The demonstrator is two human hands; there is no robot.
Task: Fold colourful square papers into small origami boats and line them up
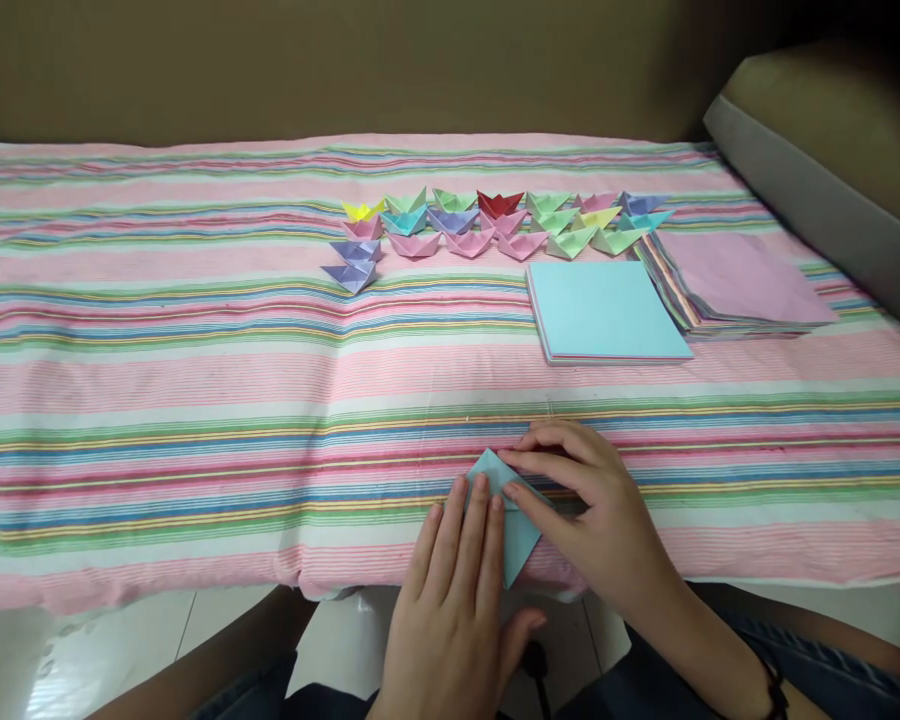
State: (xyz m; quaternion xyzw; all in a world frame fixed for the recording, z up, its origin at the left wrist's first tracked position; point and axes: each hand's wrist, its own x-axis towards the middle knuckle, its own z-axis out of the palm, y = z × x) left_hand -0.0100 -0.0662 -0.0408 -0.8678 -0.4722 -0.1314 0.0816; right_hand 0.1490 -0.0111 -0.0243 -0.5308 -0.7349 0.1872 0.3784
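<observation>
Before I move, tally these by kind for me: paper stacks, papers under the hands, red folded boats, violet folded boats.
Paper stacks: 2
Light-blue paper under the hands: 1
Red folded boats: 1
Violet folded boats: 4
Total, hands not counted: 8

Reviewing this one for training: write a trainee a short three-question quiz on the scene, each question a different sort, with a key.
1. True or false: the left hand and the right hand both touch the folded blue paper.

2. What colour is the top sheet of the paper stack nearer the hands? A) red B) light blue C) yellow

3. Fill in: the dark red paper boat stands in the row ______ from the hands.

Key: 1. True. 2. B. 3. Farthest.
</observation>
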